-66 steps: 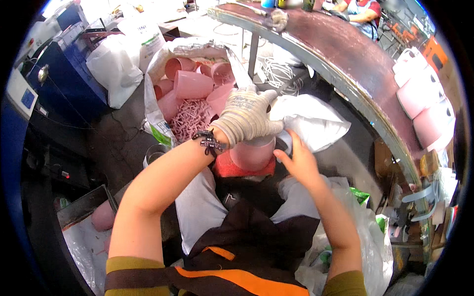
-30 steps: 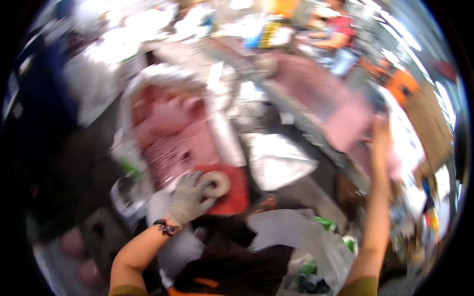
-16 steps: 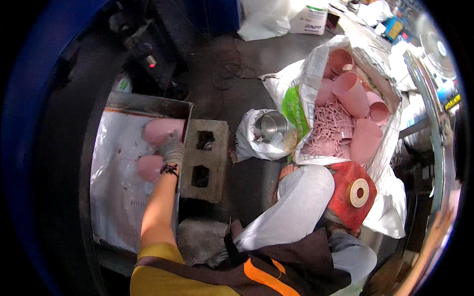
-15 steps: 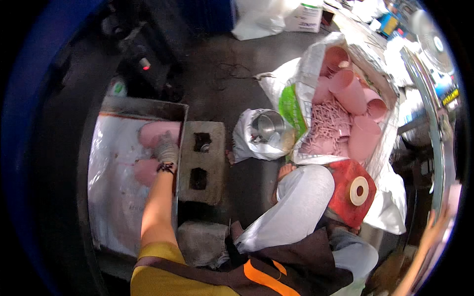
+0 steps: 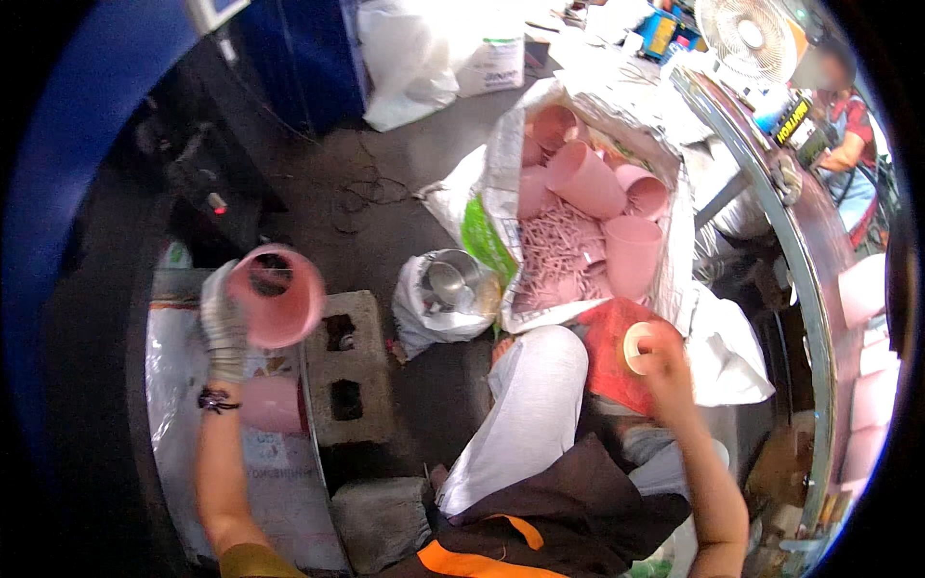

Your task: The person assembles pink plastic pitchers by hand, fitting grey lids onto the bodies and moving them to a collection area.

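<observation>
In my gloved left hand is a pink plastic cup, lifted over a shallow box lined with a clear plastic sheet. The hand is closed on the cup's side, and its wide mouth faces up, with a dark patch showing inside. Another pink cup lies in the box below it. My bare right hand is slightly blurred, its fingers closed on a cream ring-shaped roll. That roll rests on a red surface beside my right knee.
A white sack holds several pink cups and pink scraps. Nearby stand a metal pot in a white bag and a concrete block. At right are a workbench, a fan and another person.
My left hand has raised a pink cup out of the box. My right hand has come into view and reached the cream roll. The view has swung to the right.
</observation>
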Motion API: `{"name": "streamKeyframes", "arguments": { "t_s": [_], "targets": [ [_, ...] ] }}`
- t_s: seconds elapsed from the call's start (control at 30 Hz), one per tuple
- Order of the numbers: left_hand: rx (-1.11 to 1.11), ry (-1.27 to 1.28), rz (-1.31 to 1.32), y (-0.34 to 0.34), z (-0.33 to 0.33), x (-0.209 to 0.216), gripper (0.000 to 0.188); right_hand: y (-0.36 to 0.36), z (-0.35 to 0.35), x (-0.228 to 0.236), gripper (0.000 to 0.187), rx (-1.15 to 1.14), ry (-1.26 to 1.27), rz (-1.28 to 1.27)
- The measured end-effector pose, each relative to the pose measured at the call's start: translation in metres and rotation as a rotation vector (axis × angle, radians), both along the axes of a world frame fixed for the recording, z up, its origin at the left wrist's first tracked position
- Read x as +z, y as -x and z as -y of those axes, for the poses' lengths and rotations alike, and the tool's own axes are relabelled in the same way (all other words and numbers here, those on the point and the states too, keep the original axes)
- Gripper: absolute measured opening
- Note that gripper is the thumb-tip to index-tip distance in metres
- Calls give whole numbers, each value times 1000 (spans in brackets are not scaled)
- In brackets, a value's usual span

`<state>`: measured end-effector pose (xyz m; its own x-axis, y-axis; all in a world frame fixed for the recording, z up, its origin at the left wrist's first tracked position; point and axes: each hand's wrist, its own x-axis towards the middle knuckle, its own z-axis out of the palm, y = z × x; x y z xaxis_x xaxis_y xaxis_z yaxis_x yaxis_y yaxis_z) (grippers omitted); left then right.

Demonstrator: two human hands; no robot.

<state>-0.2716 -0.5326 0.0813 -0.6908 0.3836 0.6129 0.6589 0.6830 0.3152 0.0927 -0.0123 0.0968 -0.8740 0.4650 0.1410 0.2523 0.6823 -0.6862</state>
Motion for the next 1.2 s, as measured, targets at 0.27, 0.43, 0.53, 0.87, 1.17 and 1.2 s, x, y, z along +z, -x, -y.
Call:
{"name": "streamKeyframes", "arguments": {
  "t_s": [0.27, 0.43, 0.53, 0.87, 1.17, 1.2],
  "targets": [
    [-1096, 112, -234, -206, -242, 129, 45, 23, 90, 18, 41, -113, 298, -406],
    [-928, -479, 582, -234, -337, 113, 36, -90, 47, -42, 40, -94, 137, -183],
    [-1131, -559, 575, -259, -377, 108, 25, -125, 60, -33, 39, -28, 634, -140],
    [-1342, 65, -152, -280, -400, 139, 20, -168, 1, 96, 37, -288, -520, -243],
    [-1775, 212, 330, -313, -386, 127, 16, -156, 26, 102, 20, 593, -724, -66],
    [-1832, 233, 515, -310, -385, 127, 18, -164, 29, 104, 20, 672, -700, -248]
  ]
}}
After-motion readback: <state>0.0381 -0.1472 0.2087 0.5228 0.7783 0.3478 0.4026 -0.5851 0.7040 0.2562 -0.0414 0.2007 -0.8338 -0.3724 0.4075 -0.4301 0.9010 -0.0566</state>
